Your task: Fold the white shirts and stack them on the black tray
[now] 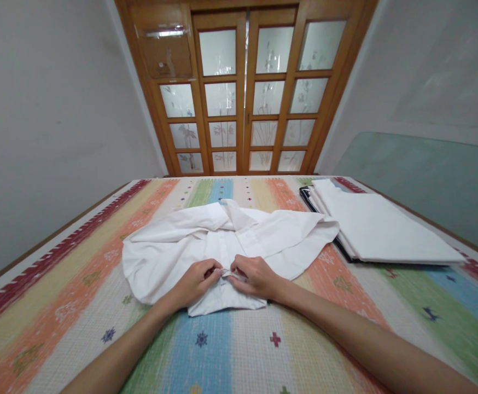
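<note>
A white shirt (173, 246) lies spread and rumpled on the striped cloth, its sides fanned out left and right. My left hand (200, 282) pinches the fabric near the shirt's front middle, fingertips closed on it. Right beside it, my right hand (255, 278) is also closed, with thumb and forefinger gripping the same strip of fabric. The two hands' fingertips almost touch. Any small button between them is too hidden to make out. Toward me, the near end of the shirt (226, 306) lies flat below my hands.
A stack of folded white garments (386, 224), with a dark one at the bottom, lies to the right. The striped cloth (200, 361) covers the surface beneath. Wooden doors with glass panes (243, 98) stand beyond the far edge, and walls rise on both sides.
</note>
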`<state>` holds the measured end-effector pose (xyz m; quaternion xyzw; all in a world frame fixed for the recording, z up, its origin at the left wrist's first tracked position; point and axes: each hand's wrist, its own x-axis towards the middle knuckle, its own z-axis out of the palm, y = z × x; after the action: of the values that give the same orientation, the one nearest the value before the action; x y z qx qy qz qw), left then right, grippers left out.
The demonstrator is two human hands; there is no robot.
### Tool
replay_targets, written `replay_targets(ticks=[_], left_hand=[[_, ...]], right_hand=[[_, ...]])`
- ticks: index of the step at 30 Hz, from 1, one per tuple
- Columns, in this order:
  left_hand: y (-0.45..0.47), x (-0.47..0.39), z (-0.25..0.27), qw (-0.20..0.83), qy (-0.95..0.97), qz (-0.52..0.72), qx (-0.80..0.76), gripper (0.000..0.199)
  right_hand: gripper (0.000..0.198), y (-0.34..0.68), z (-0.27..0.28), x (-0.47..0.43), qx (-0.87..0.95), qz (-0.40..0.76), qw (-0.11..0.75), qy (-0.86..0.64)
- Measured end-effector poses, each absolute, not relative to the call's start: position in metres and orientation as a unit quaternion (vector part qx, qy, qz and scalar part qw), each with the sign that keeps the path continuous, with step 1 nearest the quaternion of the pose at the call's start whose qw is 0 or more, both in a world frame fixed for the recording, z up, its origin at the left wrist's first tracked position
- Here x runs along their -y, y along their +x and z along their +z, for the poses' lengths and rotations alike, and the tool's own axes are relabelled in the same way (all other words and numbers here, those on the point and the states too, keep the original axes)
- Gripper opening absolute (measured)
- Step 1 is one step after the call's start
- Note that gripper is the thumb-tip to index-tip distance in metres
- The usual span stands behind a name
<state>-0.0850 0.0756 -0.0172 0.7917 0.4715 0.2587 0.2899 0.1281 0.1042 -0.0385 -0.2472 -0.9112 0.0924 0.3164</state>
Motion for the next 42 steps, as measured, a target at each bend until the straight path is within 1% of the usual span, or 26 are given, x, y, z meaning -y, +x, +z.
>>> replay_targets(ticks=[5, 10, 14, 19, 24, 29, 31, 34, 38, 42], left_hand=[[-0.085, -0.077, -0.02, 0.291, 0.792, 0.262, -0.468, 0.03], [-0.084, -0.078, -0.022, 0.295, 0.788, 0.274, -0.466, 0.029], [-0.083, -0.078, -0.022, 0.3, 0.778, 0.294, -0.466, 0.03], [-0.081, -0.08, -0.023, 0.306, 0.768, 0.311, -0.469, 0.028], [-0.071, -0.083, -0.025, 0.323, 0.738, 0.352, -0.477, 0.027], [-0.067, -0.083, -0.024, 0.322, 0.737, 0.36, -0.473, 0.029], [-0.068, -0.083, -0.022, 0.311, 0.749, 0.355, -0.466, 0.029], [-0.07, -0.084, -0.021, 0.298, 0.767, 0.342, -0.453, 0.03], [-0.072, -0.085, -0.021, 0.293, 0.775, 0.339, -0.445, 0.03], [-0.073, -0.086, -0.025, 0.292, 0.772, 0.347, -0.446, 0.029]], right_hand=[[0.005, 0.127, -0.039, -0.104, 0.922, 0.062, 0.293, -0.245], [0.011, 0.125, -0.043, -0.103, 0.915, 0.03, 0.274, -0.295], [0.008, 0.124, -0.045, -0.101, 0.911, -0.002, 0.266, -0.316], [0.013, 0.12, -0.047, -0.101, 0.908, -0.018, 0.262, -0.325], [0.016, 0.121, -0.046, -0.103, 0.903, 0.026, 0.265, -0.338], [0.031, 0.123, -0.042, -0.105, 0.886, 0.086, 0.288, -0.352], [0.033, 0.123, -0.039, -0.105, 0.879, 0.104, 0.295, -0.359], [0.028, 0.122, -0.037, -0.105, 0.87, 0.133, 0.309, -0.362], [0.014, 0.12, -0.037, -0.107, 0.862, 0.145, 0.322, -0.363], [0.011, 0.119, -0.04, -0.108, 0.858, 0.145, 0.325, -0.371]])
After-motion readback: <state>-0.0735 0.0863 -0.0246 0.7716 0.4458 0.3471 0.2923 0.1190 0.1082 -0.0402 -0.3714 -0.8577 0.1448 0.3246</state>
